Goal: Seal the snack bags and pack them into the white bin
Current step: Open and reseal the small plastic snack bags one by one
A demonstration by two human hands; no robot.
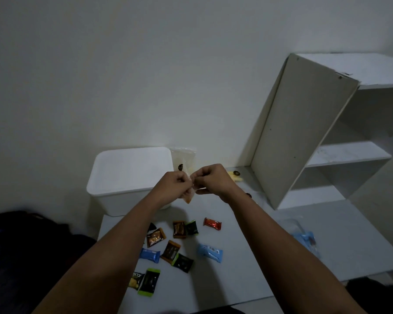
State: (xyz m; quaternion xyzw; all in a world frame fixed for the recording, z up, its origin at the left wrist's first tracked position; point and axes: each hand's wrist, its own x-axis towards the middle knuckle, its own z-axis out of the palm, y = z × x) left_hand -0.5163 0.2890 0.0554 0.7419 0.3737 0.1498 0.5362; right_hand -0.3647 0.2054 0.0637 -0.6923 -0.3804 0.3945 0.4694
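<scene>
Clear plastic, the snack bag [189, 193] hung between both hands above the white table [247, 275], just right of the white bin [123, 177]. The left hand [173, 185] and right hand [210, 180] each pinched its top edge with curled fingers, knuckles nearly touching, so the bag's long axis dropped down and nearward from the fingertips. Sealing likely meant pressing along that edge; the left hand was nearer the bin. The seal strip itself was hidden behind the fingers, and the dim light blurred the bag's contents.

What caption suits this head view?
Both hands, left hand and right hand, pinch a small clear plastic snack bag beside the white plastic bin.
</scene>
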